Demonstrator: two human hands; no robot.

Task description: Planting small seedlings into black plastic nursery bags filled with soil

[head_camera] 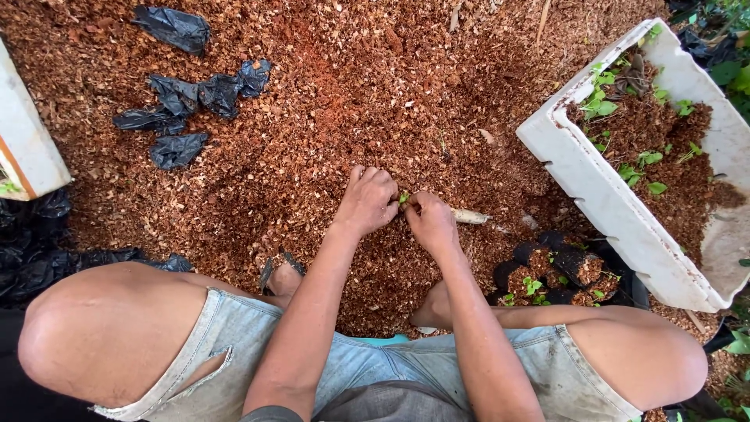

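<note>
Left hand [367, 199] and right hand [430, 221] met over the reddish-brown wood-chip ground [328, 117], both grips pinching a small green seedling [404, 198]. Its axis could not be told; fingers hid the stem. A pale stick [469, 216] pointed rightward from the right hand. Beyond lay crumpled black plastic bags [187, 98].

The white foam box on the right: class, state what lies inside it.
The white foam box holds reddish-brown growing medium with small green seedlings sprouting from it. Their roots and the box floor are covered.
</note>
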